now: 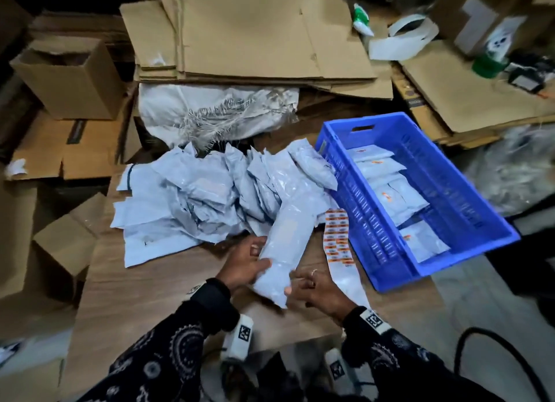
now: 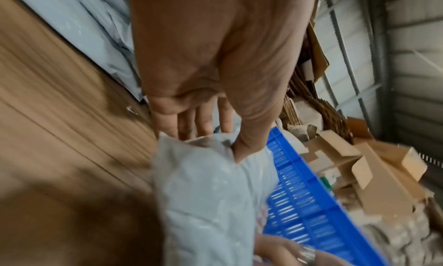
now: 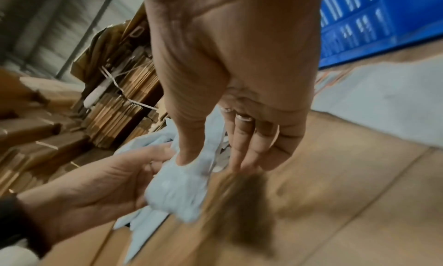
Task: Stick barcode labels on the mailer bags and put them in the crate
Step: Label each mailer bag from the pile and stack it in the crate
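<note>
Holding one long grey mailer bag (image 1: pixel 282 253) between them, both hands work at its near end. The left hand (image 1: pixel 244 262) has its thumb pressed on the upper face of the bag and its other fingers (image 2: pixel 189 126) straight underneath, so the bag is pinched from the left side. The right hand (image 1: pixel 319 287) pinches the near corner with its thumb on top, as the right wrist view shows; its other fingers (image 3: pixel 249 143) are stretched and slightly apart, pointing down at the counter (image 1: pixel 168 281).

Just to the right of the right hand lies the label sheet (image 1: pixel 338 236), a long strip with rows of orange stickers, flat on the counter and partly under the bag. Beyond the left fingers spreads the pile of unlabelled bags (image 1: pixel 195 197). Further right of the sheet stands the blue crate (image 1: pixel 468 203), where several bags with an orange label already lie in a row.

I judge the step is to lay this bag flat for labelling. To do it well, the left hand should keep the bag smooth and tight, because the plastic wrinkles easily, while the right hand peels one sticker and presses it from one edge to the other, so no fold stays under it.
</note>
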Demonstrator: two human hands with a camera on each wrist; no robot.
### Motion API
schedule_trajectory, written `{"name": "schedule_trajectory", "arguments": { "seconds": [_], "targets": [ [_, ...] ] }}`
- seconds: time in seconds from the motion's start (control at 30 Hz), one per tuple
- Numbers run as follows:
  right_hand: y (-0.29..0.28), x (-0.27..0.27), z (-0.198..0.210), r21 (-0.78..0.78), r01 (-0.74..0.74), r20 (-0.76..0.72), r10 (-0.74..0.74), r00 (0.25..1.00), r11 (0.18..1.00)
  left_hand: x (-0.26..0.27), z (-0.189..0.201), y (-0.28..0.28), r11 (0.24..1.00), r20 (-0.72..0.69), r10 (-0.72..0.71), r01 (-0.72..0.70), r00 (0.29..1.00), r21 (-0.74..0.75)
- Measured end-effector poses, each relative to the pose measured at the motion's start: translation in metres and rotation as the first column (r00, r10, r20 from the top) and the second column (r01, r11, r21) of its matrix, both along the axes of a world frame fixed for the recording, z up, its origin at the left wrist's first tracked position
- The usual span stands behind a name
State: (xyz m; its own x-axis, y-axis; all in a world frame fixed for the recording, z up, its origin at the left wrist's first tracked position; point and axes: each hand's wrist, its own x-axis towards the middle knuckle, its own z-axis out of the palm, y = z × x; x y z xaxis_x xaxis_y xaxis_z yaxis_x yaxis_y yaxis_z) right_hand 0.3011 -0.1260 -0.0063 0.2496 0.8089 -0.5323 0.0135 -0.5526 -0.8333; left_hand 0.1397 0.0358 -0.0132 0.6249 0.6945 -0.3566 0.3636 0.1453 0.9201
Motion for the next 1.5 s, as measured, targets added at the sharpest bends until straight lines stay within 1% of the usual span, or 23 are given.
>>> {"name": "schedule_trajectory", "arguments": {
  "seconds": [0.07,0.13,0.2,0.27,0.3,0.33,0.37,0.43,0.5,0.53,0.57,0.63,0.67,0.7,0.77,0.87,0.9,0.97,1.07,1.13,1.23,1.3,1.5],
  "targets": [
    [-0.012,0.013,-0.010,-0.044,-0.022,0.162,0.029,0.986,0.999,-0.010,-0.014,0.004,0.991,-0.079,-0.114,0.119,0.990,0.059],
    [-0.027,0.034,-0.021,-0.089,-0.065,0.364,0.093,0.927,0.994,-0.019,-0.028,0.005,0.968,-0.159,-0.199,0.219,0.967,0.125],
    [-0.043,0.053,-0.032,-0.128,-0.087,0.464,0.137,0.875,0.988,-0.026,-0.037,0.005,0.930,-0.251,-0.260,0.312,0.932,0.194],
    [-0.064,0.075,-0.043,-0.140,-0.064,0.528,0.129,0.839,0.988,-0.027,-0.045,0.003,0.906,-0.339,-0.243,0.337,0.909,0.255],
    [-0.076,0.086,-0.049,-0.167,-0.077,0.570,0.160,0.806,0.983,-0.027,-0.049,0.000,0.898,-0.362,-0.190,0.310,0.913,0.312],
    [-0.086,0.095,-0.055,-0.198,-0.123,0.625,0.222,0.748,0.972,-0.028,-0.053,-0.002,0.874,-0.370,-0.124,0.278,0.921,0.398],
    [-0.096,0.102,-0.061,-0.224,-0.185,0.668,0.289,0.685,0.957,-0.027,-0.055,-0.007,0.834,-0.368,-0.073,0.259,0.927,0.487],
    [-0.107,0.110,-0.063,-0.245,-0.313,0.721,0.388,0.573,0.917,-0.021,-0.049,-0.022,0.723,-0.369,-0.011,0.262,0.929,0.639],
    [-0.107,0.114,-0.062,-0.251,-0.392,0.741,0.436,0.510,0.885,-0.010,-0.037,-0.045,0.624,-0.376,0.023,0.280,0.926,0.729],
    [-0.103,0.116,-0.063,-0.251,-0.427,0.753,0.452,0.478,0.869,-0.003,-0.032,-0.057,0.581,-0.365,0.015,0.289,0.931,0.761],
    [-0.098,0.116,-0.061,-0.251,-0.444,0.769,0.456,0.449,0.860,0.007,-0.030,-0.069,0.542,-0.355,-0.024,0.311,0.934,0.781],
    [-0.087,0.118,-0.061,-0.263,-0.462,0.765,0.475,0.435,0.847,0.031,-0.030,-0.089,0.472,-0.351,-0.158,0.383,0.923,0.794],
    [-0.082,0.118,-0.062,-0.302,-0.471,0.749,0.511,0.422,0.829,0.043,-0.035,-0.097,0.441,-0.358,-0.229,0.424,0.905,0.791],
    [-0.078,0.118,-0.062,-0.333,-0.480,0.730,0.544,0.414,0.811,0.055,-0.040,-0.104,0.420,-0.373,-0.295,0.470,0.880,0.777],
    [-0.071,0.121,-0.060,-0.326,-0.500,0.713,0.556,0.428,0.802,0.078,-0.052,-0.116,0.401,-0.430,-0.399,0.576,0.810,0.712],
    [-0.070,0.125,-0.062,-0.292,-0.497,0.717,0.530,0.452,0.818,0.100,-0.071,-0.128,0.365,-0.581,-0.425,0.719,0.694,0.591],
    [-0.073,0.127,-0.064,-0.282,-0.496,0.727,0.520,0.449,0.822,0.105,-0.077,-0.132,0.356,-0.614,-0.421,0.744,0.668,0.565],
    [-0.081,0.129,-0.071,-0.247,-0.496,0.731,0.496,0.468,0.832,0.112,-0.080,-0.136,0.371,-0.648,-0.399,0.761,0.649,0.533],
    [-0.088,0.130,-0.075,-0.225,-0.492,0.732,0.479,0.484,0.841,0.116,-0.087,-0.143,0.404,-0.659,-0.342,0.738,0.670,0.540],
    [-0.089,0.129,-0.073,-0.201,-0.490,0.738,0.460,0.493,0.848,0.115,-0.094,-0.147,0.429,-0.648,-0.300,0.706,0.700,0.564],
    [-0.088,0.128,-0.073,-0.207,-0.478,0.710,0.468,0.526,0.853,0.114,-0.100,-0.150,0.475,-0.589,-0.264,0.634,0.764,0.610],
    [-0.087,0.129,-0.075,-0.218,-0.481,0.704,0.478,0.525,0.849,0.114,-0.100,-0.151,0.488,-0.558,-0.249,0.601,0.791,0.634],
    [-0.088,0.127,-0.073,-0.195,-0.464,0.716,0.449,0.534,0.864,0.113,-0.097,-0.154,0.530,-0.525,-0.230,0.558,0.819,0.638]
  ]
}}
